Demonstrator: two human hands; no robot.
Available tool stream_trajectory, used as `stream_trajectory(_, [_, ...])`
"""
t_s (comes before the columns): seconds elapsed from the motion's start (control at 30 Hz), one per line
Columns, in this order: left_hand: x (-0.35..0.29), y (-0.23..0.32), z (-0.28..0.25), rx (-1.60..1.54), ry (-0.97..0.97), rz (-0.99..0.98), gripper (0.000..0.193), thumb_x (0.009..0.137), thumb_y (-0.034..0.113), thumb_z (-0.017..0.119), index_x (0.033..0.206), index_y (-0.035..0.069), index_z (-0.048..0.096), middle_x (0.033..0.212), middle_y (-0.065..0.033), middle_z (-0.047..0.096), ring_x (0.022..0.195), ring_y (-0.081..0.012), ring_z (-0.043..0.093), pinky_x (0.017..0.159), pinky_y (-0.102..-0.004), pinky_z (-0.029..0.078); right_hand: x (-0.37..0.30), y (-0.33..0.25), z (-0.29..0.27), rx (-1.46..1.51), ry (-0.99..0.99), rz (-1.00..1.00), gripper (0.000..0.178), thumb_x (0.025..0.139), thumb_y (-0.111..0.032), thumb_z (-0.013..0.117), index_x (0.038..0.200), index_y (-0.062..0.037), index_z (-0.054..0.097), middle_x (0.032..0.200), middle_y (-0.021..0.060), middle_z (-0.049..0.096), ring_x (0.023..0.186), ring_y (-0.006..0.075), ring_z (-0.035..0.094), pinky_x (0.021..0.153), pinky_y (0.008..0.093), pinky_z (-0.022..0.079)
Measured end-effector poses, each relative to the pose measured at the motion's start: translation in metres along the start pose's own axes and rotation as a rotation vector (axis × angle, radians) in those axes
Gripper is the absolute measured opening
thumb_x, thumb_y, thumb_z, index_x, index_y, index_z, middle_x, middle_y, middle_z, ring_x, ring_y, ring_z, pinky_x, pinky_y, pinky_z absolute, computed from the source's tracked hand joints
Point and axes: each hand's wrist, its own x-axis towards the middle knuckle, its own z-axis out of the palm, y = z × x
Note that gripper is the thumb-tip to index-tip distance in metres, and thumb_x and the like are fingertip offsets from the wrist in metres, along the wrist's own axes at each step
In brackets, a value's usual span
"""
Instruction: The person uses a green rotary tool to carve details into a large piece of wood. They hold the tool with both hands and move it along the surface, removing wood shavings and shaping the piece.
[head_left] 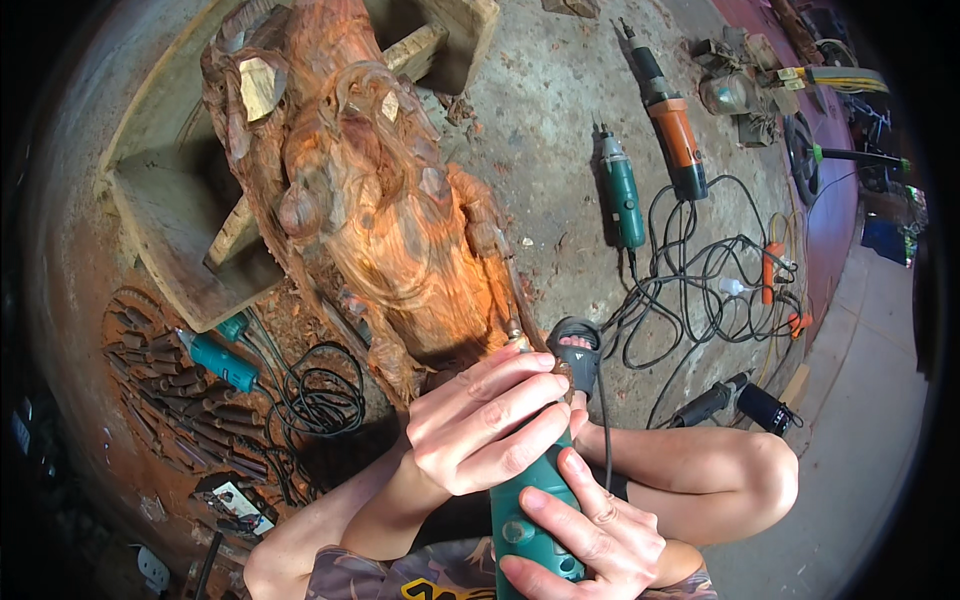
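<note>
A green die grinder (pixel 512 500) is in both my hands, its narrow front end aimed at a large reddish-brown wood carving (pixel 400 250). My left hand (pixel 495 420) wraps the neck near the tip, fingers closed around it. Lower down, my right hand (pixel 595 535) grips the thick green body from the right side. The grinder's bit (pixel 513 318) shows just beyond my left fingertips, at the carving's near right edge; whether it touches the wood I cannot tell. Swirling grooves and bumps cover the carving, with a few pale cut patches near its far end.
The carving leans over a wooden trough-like stand (pixel 170 240). Right of it lie another green die grinder (pixel 622 190), an orange-and-black power tool (pixel 677 140) and tangled black cables (pixel 690 290). Many chisels (pixel 160 370), a teal power tool (pixel 222 362) and a power strip (pixel 240 500) lie left.
</note>
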Motion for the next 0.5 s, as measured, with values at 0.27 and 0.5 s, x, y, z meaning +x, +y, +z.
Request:
stream_trajectory(0.27, [0.001, 0.000, 0.000, -0.007, 0.036, -0.009, 0.036, 0.077, 0.007, 0.090, 0.107, 0.008, 0.071, 0.102, -0.0080, 0.075, 0.095, -0.0280, 0.076, 0.086, -0.0445, 0.065, 0.009, 0.011, 0.004, -0.044, 0.056, -0.234, 0.035, 0.077, -0.007, 0.081, 0.109, -0.0096, 0.067, 0.120, 0.0320, 0.069, 0.109, 0.0577, 0.068, 0.085, 0.0567, 0.063])
stream_trajectory(0.5, [-0.002, -0.002, -0.001, -0.006, 0.009, -0.010, 0.038, 0.076, 0.008, 0.091, 0.107, 0.008, 0.071, 0.102, -0.0081, 0.075, 0.096, -0.0286, 0.076, 0.087, -0.0447, 0.065, 0.009, 0.012, -0.001, -0.048, -0.038, -0.221, 0.038, 0.075, -0.007, 0.082, 0.109, -0.0108, 0.067, 0.120, 0.0319, 0.069, 0.109, 0.0580, 0.067, 0.084, 0.0574, 0.063])
